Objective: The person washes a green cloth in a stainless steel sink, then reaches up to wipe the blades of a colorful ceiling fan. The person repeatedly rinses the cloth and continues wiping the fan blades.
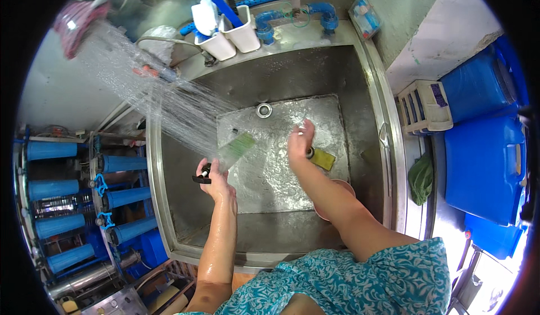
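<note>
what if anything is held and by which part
The left hand holds a clear container near its black end; for the right hand, I cannot tell.

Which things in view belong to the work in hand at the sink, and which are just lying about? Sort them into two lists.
Seemingly in use:
clear container, in the left hand
spraying water
sink
sponge, probably, near the right hand

Apparently just lying about:
blue jug
white holders
basket
green bundle
</note>
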